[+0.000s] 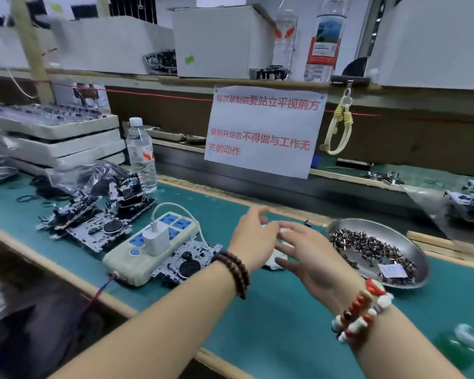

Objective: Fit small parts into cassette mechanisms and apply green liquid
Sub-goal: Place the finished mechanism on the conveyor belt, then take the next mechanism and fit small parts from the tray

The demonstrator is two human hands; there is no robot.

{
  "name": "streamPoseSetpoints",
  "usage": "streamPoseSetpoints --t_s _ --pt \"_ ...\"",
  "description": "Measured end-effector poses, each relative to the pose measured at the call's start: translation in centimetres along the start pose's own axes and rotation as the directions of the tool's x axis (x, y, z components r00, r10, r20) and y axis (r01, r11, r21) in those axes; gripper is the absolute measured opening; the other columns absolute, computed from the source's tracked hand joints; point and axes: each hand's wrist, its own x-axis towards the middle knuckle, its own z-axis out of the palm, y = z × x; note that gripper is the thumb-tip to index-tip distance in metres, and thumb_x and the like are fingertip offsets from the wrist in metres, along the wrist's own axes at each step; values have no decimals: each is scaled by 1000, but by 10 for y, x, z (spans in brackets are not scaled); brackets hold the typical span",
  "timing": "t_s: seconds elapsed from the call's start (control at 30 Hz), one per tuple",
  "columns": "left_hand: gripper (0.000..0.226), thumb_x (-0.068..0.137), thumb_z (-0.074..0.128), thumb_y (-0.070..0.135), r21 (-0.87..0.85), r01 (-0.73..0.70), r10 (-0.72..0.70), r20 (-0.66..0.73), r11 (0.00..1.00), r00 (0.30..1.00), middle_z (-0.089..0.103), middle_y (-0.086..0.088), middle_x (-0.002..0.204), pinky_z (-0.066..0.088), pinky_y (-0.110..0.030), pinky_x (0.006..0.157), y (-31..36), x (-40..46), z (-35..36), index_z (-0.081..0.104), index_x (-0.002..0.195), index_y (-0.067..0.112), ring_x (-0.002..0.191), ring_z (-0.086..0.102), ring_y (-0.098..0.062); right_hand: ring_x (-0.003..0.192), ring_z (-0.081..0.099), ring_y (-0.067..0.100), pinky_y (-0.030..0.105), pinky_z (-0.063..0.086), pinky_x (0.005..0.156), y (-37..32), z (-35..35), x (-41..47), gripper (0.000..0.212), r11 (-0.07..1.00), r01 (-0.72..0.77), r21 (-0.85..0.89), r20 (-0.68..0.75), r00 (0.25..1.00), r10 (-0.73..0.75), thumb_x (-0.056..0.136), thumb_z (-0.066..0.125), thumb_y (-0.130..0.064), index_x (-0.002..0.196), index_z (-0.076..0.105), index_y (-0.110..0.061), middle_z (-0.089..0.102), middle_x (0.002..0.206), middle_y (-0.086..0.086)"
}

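Observation:
My left hand [253, 239] and my right hand [309, 253] hover close together over the green mat, fingers loosely spread, with a crumpled white tissue [275, 259] under and between them. Whether either hand grips it I cannot tell. A cassette mechanism [189, 262] lies just left of my hands, partly under the power strip. More mechanisms [93, 222] are piled further left. A steel dish [411, 242] of small dark parts sits to the right. A green liquid bottle [461, 348] shows blurred at the bottom right.
A power strip [148, 250] with a white charger lies between the mechanisms. A water bottle [141, 154] stands behind the pile, beside stacked white trays [66, 143]. A paper notice [263, 129] hangs from the shelf ahead. The bench's wooden edge runs along the near side.

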Motion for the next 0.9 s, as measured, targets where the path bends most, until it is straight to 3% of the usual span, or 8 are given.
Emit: streamPoseSetpoints --t_s 0.1,0.2,0.37,0.53,0.67,0.77,0.9 --pt "40 92 45 14 242 -75 101 -94 967 990 50 -4 122 36 -36 101 -23 -4 -22 41 132 18 113 48 -22 108 57 23 32 45 84 14 25 13 35 982 33 -187 43 999 -25 93 36 1 121 55 -9 58 125 10" --pt "41 92 46 14 395 -62 128 -145 917 981 51 -4 118 33 -35 101 -45 -9 -43 39 132 15 112 45 -23 110 52 19 31 42 94 27 46 28 38 953 23 -303 51 999 -8 94 39 0 131 47 -6 51 128 10" --pt "43 95 41 21 601 12 97 -149 799 984 46 -2 131 23 -28 102 -70 -10 -70 32 137 17 123 38 -20 69 49 15 29 46 70 45 74 52 42 959 -113 -260 79 987 138 93 47 -5 134 40 -3 49 98 7" --pt "43 95 36 27 758 99 -55 -84 645 995 38 -5 139 27 -35 106 -91 -6 -85 33 137 20 127 30 -27 83 58 20 36 54 84 55 96 68 51 937 -121 -328 36 990 140 89 57 -16 135 39 -5 51 115 12" --pt "42 95 36 30 801 108 -68 -83 589 994 36 -4 140 28 -35 104 -102 -4 -87 34 136 21 127 28 -26 108 58 27 39 46 98 60 99 74 54 880 -144 -452 -13 988 154 84 64 -26 129 43 -5 55 120 13" --pt "42 96 35 32 817 118 -84 -85 565 993 35 -5 140 29 -35 104 -104 -3 -86 32 136 21 127 28 -27 106 60 33 42 48 94 65 100 75 34 891 -181 -416 -19 982 190 82 66 -23 107 51 -7 61 111 17" --pt "43 97 33 33 825 79 -78 -43 560 996 34 -6 141 25 -36 106 -99 -4 -84 30 138 20 129 25 -28 98 59 29 41 49 88 70 99 73 28 912 -173 -371 -59 985 163 86 60 -18 107 44 -9 58 117 22"
